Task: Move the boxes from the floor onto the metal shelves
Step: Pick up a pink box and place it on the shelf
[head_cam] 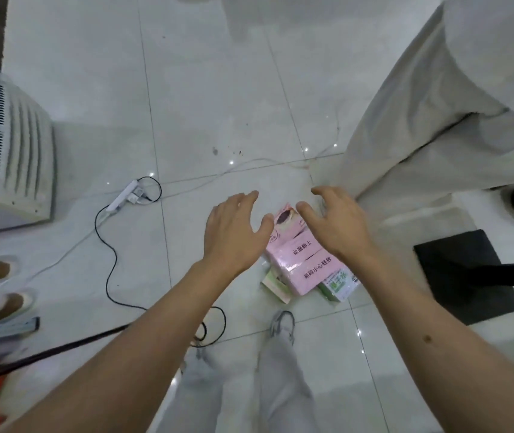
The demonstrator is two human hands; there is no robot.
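From your head camera, your left hand (233, 226) and right hand (337, 223) hang over the pink box (299, 260) on the floor (202, 89), fingers spread wide and holding nothing. Your hands hide the box's far end. It covers most of a green box (341, 287) and a pale box (276, 287).
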